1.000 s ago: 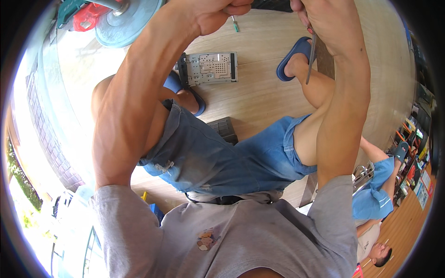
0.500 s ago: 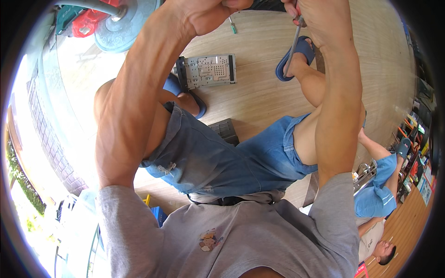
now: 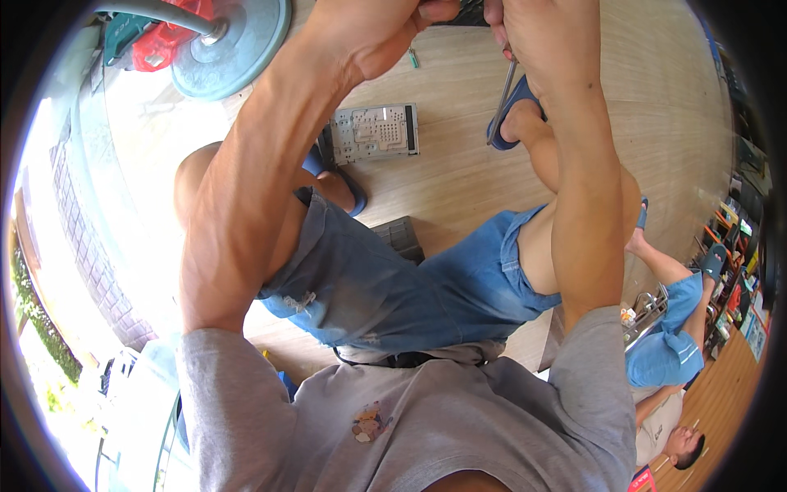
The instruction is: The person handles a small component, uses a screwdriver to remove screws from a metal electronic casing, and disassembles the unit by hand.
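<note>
Both of my hands are at the top edge, partly cut off by it. My left hand [image 3: 392, 33] is closed with its fingers curled; what it holds, if anything, is out of view. My right hand [image 3: 548, 41] grips a thin metal rod-like tool [image 3: 502, 102], whose shaft slants down from the fingers toward my right foot. A dark object [image 3: 469, 12] shows between the hands, too cut off to name. Under my left forearm, a perforated silver metal unit [image 3: 375, 134], like a car stereo, lies on the floor by my left foot.
A small green-handled tool [image 3: 413, 58] lies on the floor [image 3: 459, 180]. A round grey-blue base [image 3: 234, 57] with a pole and a red bag [image 3: 164, 45] stands far left. A black box [image 3: 398, 235] is between my legs. Another person [image 3: 666, 336] sits at right near cluttered tools.
Both hands have shifted: the left one a little to the right, the right one slightly left with its tool. The dark object between them shows slightly more.
</note>
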